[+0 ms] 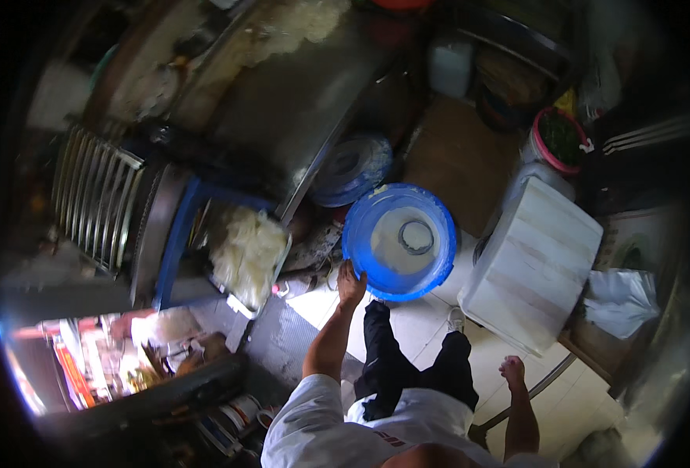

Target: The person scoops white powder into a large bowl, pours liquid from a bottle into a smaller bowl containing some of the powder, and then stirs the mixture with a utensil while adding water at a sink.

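A round blue plastic tub (444, 226) stands in front of my feet, with whitish stuff in it and a small ring-shaped thing (416, 236) lying in the middle. My left hand (352, 284) is at the tub's near left edge, its fingers on the rim. Out to the right, away from the tub, my right hand (511, 370) hangs with curled fingers, and I see nothing in it. To the left of the tub, a tray holds a pale heap (245, 253) that looks wrapped in clear plastic.
A large white box (533, 265) stands to the right, with a silvery bag (622, 303) beyond it. Behind it is a pink-rimmed bucket (558, 140) of dark green stuff. A blue round lid or tub (352, 168) and a long counter (282, 101) lie ahead. Metal bars (99, 199) are far left.
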The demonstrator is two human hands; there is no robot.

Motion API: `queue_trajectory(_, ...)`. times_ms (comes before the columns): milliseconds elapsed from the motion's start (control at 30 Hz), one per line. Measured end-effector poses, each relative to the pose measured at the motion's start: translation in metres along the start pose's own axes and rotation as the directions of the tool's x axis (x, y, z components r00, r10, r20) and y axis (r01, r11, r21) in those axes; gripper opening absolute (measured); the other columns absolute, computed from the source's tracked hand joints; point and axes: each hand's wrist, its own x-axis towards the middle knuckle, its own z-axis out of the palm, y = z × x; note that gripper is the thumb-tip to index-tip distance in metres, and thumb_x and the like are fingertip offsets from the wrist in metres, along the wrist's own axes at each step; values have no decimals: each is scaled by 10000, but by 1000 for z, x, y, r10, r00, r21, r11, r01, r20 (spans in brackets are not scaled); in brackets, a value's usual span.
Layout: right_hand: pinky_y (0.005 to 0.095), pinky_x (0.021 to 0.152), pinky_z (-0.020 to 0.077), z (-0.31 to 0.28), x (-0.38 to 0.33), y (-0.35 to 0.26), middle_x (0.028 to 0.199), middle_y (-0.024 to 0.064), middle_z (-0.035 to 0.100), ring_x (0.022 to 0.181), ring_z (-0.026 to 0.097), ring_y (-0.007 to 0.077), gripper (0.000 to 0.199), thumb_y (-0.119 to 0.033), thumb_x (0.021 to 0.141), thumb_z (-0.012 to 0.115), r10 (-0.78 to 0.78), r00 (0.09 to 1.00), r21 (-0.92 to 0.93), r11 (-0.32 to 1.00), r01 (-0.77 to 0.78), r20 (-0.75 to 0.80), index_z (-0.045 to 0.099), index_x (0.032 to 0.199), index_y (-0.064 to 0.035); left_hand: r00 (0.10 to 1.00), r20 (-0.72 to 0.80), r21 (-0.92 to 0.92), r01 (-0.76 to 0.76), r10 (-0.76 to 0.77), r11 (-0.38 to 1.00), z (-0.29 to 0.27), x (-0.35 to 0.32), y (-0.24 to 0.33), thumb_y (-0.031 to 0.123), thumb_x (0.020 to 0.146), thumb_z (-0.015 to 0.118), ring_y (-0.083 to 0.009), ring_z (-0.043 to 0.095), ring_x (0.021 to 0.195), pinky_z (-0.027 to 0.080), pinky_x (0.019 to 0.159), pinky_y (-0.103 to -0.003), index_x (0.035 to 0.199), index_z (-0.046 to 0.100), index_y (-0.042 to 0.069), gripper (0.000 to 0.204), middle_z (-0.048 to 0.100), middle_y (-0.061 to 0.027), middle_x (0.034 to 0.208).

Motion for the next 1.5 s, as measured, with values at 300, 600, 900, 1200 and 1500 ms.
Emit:
queue_trajectory(300,316,537,498,146,-111,106,906,114,612,677,612,198,252,-95,873,512,369,923,26,927,-374,110,528,1116,-33,999,-11,184,-28,30,982,173,195,-85,367,852,541,-412,184,1350,150,1100,-496,1364,239,-100,755,207,-294,1436)
queue_trajectory(600,299,604,525,255,-112,-29,860,134,626,695,651,194,246,-28,821,497,626,769,129,759,-639,128,524,1060,26,947,94,-60,-302,307,951,186,245,-33,327,859,521,-398,104,1378,65,1117,-493,1394,154,-80,767,131,-278,1466)
queue_trajectory(900,310,675,522,278,-84,-35,899,124,616,780,647,216,284,23,804,470,477,859,276,814,-511,186,532,1081,27,629,305,-490,-540,715,685,218,246,41,306,834,577,-375,236,1343,202,1099,-467,1392,242,-23,729,221,-236,1452)
queue_trajectory(1200,308,671,519,281,-89,-15,902,121,605,765,637,205,271,16,814,463,465,874,276,829,-486,144,541,1074,21,608,139,-385,-694,782,608,199,274,77,204,764,648,-371,365,1265,299,1056,-449,1333,359,-8,673,348,-221,1389)
queue_trajectory(1500,293,645,526,322,-13,-69,897,117,616,739,640,199,268,22,829,480,249,960,359,891,-278,126,500,1096,15,947,22,-551,-256,321,794,181,202,-4,58,757,588,-341,572,979,460,856,-429,1001,593,36,245,599,-169,1040)
